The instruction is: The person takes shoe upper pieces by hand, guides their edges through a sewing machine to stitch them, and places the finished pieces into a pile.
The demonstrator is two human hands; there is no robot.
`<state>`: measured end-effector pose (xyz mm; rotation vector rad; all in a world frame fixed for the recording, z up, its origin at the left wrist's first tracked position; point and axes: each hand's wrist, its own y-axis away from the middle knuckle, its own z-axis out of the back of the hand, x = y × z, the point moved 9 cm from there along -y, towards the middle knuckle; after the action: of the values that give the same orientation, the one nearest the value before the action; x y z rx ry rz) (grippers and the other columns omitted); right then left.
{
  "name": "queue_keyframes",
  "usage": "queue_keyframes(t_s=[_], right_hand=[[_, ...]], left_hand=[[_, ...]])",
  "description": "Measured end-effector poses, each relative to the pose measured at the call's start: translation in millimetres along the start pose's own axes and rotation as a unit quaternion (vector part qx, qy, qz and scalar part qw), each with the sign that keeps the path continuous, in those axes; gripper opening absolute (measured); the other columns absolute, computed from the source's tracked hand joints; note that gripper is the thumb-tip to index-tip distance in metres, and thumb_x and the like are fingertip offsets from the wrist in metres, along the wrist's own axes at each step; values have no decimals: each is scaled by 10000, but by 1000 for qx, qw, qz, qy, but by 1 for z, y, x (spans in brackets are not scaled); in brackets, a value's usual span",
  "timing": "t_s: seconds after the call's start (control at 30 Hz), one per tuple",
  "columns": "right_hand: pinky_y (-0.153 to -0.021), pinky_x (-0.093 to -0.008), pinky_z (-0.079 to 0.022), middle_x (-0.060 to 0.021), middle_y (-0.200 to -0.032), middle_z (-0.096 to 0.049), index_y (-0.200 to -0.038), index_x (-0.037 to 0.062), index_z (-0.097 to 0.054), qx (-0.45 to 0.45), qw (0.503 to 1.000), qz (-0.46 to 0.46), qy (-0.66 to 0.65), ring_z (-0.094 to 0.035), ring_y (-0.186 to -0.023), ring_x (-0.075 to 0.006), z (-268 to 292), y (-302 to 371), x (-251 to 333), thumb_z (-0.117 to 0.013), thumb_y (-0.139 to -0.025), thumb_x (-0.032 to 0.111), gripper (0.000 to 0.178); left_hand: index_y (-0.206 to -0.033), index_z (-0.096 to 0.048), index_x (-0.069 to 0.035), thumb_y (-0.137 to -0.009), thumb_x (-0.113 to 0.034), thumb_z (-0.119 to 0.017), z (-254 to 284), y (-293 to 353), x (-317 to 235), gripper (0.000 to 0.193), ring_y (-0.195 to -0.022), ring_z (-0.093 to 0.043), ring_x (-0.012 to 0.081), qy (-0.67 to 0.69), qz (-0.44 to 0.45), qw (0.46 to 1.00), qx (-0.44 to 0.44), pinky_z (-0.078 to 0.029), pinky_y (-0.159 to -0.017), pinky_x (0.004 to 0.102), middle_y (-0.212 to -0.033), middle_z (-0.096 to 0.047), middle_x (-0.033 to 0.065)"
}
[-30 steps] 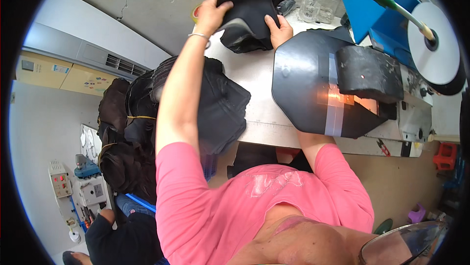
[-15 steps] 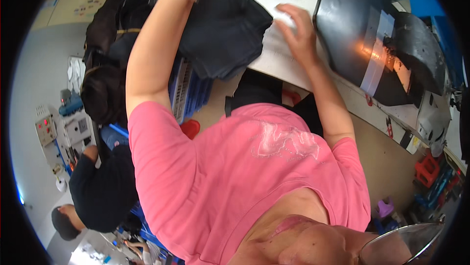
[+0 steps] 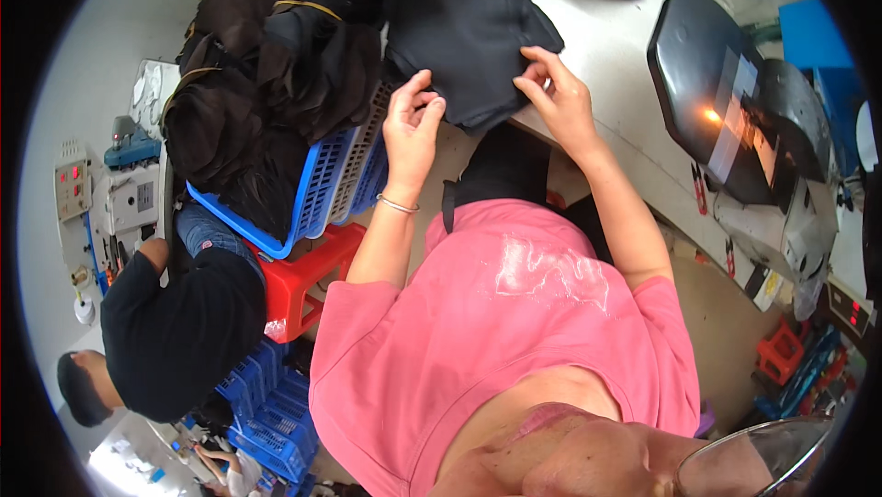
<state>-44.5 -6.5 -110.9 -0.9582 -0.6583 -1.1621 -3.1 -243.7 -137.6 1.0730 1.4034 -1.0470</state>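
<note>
A stack of black fabric pieces (image 3: 469,33) lies on the white worktable and hangs slightly over its near edge. My left hand (image 3: 411,134) is at the stack's near-left edge, fingers loosely bent and thumb apart, with nothing visible in it. My right hand (image 3: 565,102) is at the stack's right edge, with a gap between thumb and forefinger. Its fingertips are at the cloth; whether they press on it I cannot tell. A bracelet (image 3: 398,204) circles my left wrist.
Bundles of dark cloth (image 3: 230,107) fill a blue basket (image 3: 299,212) on a red stool (image 3: 299,290) at left. A dark machine with a lit lamp (image 3: 703,93) stands at right on the white table (image 3: 611,65). Another person (image 3: 184,327) sits at left.
My left hand has come back from far across the cloth to its near edge. My right hand has gone from the bare tabletop to the stack's right edge. The view has shifted.
</note>
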Motion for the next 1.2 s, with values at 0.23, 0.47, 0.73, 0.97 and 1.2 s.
queue_keyframes(t_s=[0.23, 0.47, 0.73, 0.97, 1.2], right_hand=[[-667, -289, -520, -49, -814, -688, -1300, 82, -608, -6, 1000, -21, 9, -653, -727, -142, -3, 7, 1, -730, -911, 72, 408], [-715, -313, -537, -68, -841, -659, -1355, 100, -580, 14, 999, -38, -8, -654, -750, -176, -7, 15, -3, -721, -913, 71, 465], [-1027, -397, -486, -161, -1330, -612, -1449, 42, -489, -136, 986, 80, 61, -593, -1234, -298, 28, -6, 31, -770, -897, 195, 638], [-1075, -393, -464, -180, -1425, -558, -1524, 62, -412, -165, 984, 71, -20, -563, -1291, -308, 28, -42, 41, -803, -876, 299, 794], [-854, -344, -562, -103, -995, -752, -1299, 93, -620, -135, 990, -36, -35, -724, -920, -232, 3, -64, -4, -770, -877, 176, 456]], left_hand=[[-1326, -627, -62, -839, -98, -771, -13, -79, -130, 509, -1093, -597, 243, -279, -351, 891, -72, -494, -896, 345, -1279, -605, 107], [-1296, -660, -113, -818, -103, -804, -50, -94, -131, 499, -1175, -576, 304, -371, -462, 801, -77, -461, -1014, 410, -1307, -597, 118], [-1101, -714, -127, -759, 56, -790, -63, -36, -160, 395, -897, -690, 233, -317, -625, 712, 51, -521, -777, 345, -1061, -722, 60], [-1023, -687, -86, -784, 81, -795, -76, -6, -221, 311, -870, -712, 257, -188, -684, 698, 97, -576, -762, 363, -1048, -714, 91], [-1211, -678, -30, -886, 69, -686, -74, -81, -156, 340, -1024, -701, 284, -365, -518, 773, 31, -565, -897, 369, -1131, -723, 118]])
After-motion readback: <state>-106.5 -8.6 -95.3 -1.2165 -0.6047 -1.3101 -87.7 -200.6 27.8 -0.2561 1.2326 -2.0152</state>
